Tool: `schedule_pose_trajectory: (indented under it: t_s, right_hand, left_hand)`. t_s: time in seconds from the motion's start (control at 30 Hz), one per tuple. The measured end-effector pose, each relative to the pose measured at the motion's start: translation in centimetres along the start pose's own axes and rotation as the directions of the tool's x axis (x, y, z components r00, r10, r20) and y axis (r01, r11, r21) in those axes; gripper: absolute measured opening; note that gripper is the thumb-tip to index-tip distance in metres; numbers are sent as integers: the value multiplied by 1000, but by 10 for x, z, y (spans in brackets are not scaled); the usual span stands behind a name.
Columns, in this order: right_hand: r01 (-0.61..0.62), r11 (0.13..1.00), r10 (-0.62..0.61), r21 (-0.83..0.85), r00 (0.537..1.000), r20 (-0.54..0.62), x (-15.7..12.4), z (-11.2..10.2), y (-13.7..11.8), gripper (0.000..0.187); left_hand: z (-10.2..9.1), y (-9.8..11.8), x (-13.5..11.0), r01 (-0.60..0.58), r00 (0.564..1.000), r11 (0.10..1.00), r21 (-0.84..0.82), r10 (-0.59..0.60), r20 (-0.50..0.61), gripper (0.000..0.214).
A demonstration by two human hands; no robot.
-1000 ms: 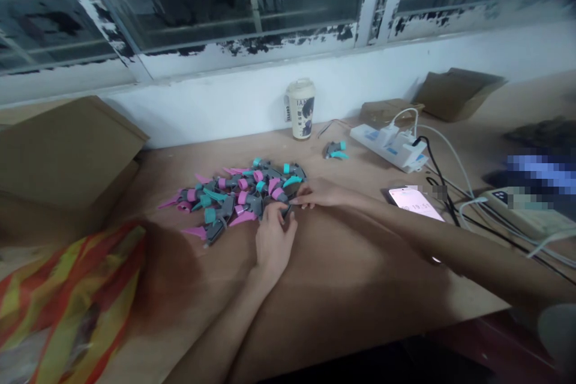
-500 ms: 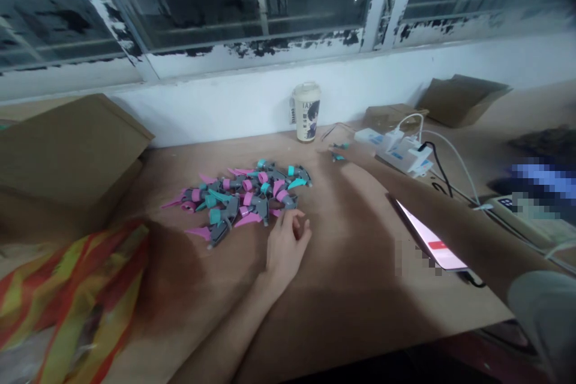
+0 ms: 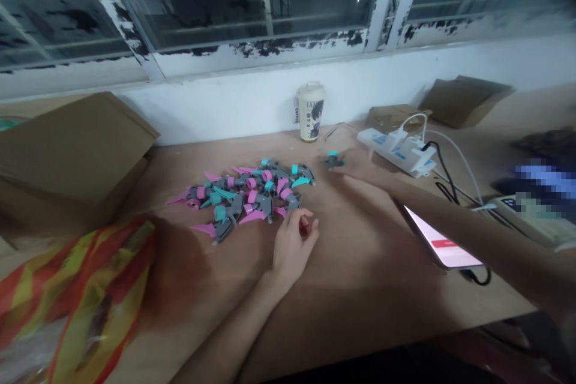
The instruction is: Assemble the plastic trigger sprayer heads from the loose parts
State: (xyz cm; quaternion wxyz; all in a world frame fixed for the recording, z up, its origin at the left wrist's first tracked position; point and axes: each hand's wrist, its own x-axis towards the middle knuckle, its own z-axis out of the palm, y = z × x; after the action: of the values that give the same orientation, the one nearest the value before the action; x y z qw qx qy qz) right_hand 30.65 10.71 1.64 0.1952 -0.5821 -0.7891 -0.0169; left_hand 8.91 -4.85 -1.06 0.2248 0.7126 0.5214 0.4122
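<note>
Grey trigger sprayer heads (image 3: 261,204) with pink or teal collars and levers lie in a loose pile on the wooden table (image 3: 360,288). My left hand (image 3: 294,243) rests at the pile's near right edge, fingers loosely curled in, with nothing visible in them. It is right beside a grey and pink sprayer head, and I cannot tell whether they touch. Farther back on the right, my right hand (image 3: 353,163) is stretched out, its fingers closed on a teal and grey trigger sprayer head (image 3: 333,159). This hand is slightly blurred.
A lidded paper cup (image 3: 310,111) stands by the wall. Behind my right arm lies a white power strip (image 3: 396,150) with plugs and cables. A lit phone (image 3: 443,243) lies under that arm. Cardboard boxes (image 3: 76,156) and a striped plastic bag (image 3: 90,288) occupy the left.
My right hand has shifted slightly towards the pile, and the sprayer head in it has turned so its teal collar points up. My left hand has kept its curled pose beside the pile.
</note>
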Motion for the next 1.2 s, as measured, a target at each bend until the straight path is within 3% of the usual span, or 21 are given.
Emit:
schedule_pose_trajectory:
  t_s: [0.07,0.13,0.17,0.23,0.3,0.37,0.43,0.6,0.73,0.93,1.03,1.2]
  right_hand:
    - [75,997,-75,5,996,-42,-36,-8,-8,29]
    - [250,968,-247,34,967,-64,-73,-16,-18,33]
    - [325,944,-322,52,945,-66,-90,-20,-24,32]
    - [512,853,-501,99,858,-116,-116,-24,-34,31]
    - [582,804,-568,123,813,-130,-133,-24,-42,33]
    - [571,812,-561,123,821,-106,-141,-19,-48,37]
    - [508,853,-501,121,861,-87,-144,-13,-53,41]
    - [352,901,-346,255,936,-71,-147,-8,-75,51]
    - [287,826,-287,485,955,-77,-145,-7,-86,51]
    - [369,751,-295,548,929,-221,-141,7,-80,23]
    - [405,744,-278,532,911,-305,-142,12,-75,26]
    - [522,698,-350,490,846,-403,-142,11,-70,30]
  left_hand:
    - [-1,2,1,88,996,988,-126,-85,27,18]
    - [-2,4,4,202,979,934,-295,-186,82,28]
    - [-2,5,5,249,968,894,-373,-221,116,32]
    - [-2,7,7,313,948,824,-472,-244,203,40]
    - [-1,8,8,350,926,800,-487,-219,307,43]
    - [0,9,9,364,907,810,-459,-197,372,38]
    - [2,9,9,360,909,821,-444,-202,365,33]
    - [2,11,8,336,939,820,-464,-251,236,29]
    - [0,14,4,185,982,897,-401,-154,109,27]
    - [0,19,-5,-4,998,990,-144,12,55,30]
    - [-1,21,-7,-123,992,992,-7,123,32,28]
    - [2,19,-9,-178,984,982,-54,180,18,25]
